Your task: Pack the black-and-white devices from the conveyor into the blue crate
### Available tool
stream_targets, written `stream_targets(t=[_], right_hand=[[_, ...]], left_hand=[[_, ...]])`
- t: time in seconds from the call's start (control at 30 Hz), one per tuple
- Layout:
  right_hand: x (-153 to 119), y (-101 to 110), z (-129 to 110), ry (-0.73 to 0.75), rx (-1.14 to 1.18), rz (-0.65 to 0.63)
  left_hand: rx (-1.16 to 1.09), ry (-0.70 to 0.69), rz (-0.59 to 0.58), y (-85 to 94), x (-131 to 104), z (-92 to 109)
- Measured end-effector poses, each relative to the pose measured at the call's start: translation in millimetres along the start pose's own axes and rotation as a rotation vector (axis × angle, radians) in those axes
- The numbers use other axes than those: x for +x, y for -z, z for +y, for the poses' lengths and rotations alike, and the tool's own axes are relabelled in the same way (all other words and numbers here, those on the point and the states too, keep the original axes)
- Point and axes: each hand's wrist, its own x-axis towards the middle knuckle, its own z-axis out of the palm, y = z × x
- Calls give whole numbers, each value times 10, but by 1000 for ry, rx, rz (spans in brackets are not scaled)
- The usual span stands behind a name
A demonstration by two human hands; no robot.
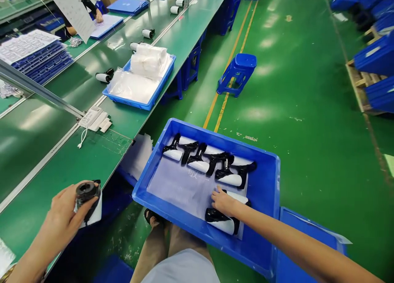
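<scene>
My left hand (63, 211) is out by the edge of the green workbench (52, 168), its fingers curled around a black-and-white dryer-shaped unit (96, 211); the round black end with its dark central opening faces up toward my head camera, and the white part shows below the thumb.

My right hand (224, 201) reaches down into the blue bin (264, 225), its fingers bent beside a white-barrelled unit (238, 197). The hand covers part of that unit, so I cannot tell whether the fingers grasp it or merely touch it. Just nearer to me lies another black-and-white unit (222, 222), on the pale sheet (175, 188) lining the bin. More of these units (200, 165) lie close together in a row along the bin's far side.

On the bench ahead I see a blue tray (129, 103) holding clear plastic bags (134, 86), with another unit (104, 76) lying just left of it. Across the bench, a co-worker's hand (99, 17) rests on a white sheet. A blue stool (238, 71) stands on the green floor beyond the bin.
</scene>
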Motion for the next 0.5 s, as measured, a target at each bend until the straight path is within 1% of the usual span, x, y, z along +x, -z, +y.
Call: stream_targets(t=[0.07,0.17,0.33,0.4,0.5], right_hand=[[21,-104,8,1,4,17],[73,-197,63,8,7,32],[128,-195,193,28,-1,35],[118,-228,194,25,-19,39],[80,-390,130,12,-84,89]], left_hand=[[-63,1,-26,-112,92,216],[-114,-73,-44,-292,213,477],[-185,-216,-145,-629,353,887],[-215,-243,-171,-748,395,1073],[-253,-264,-250,-901,454,1367]])
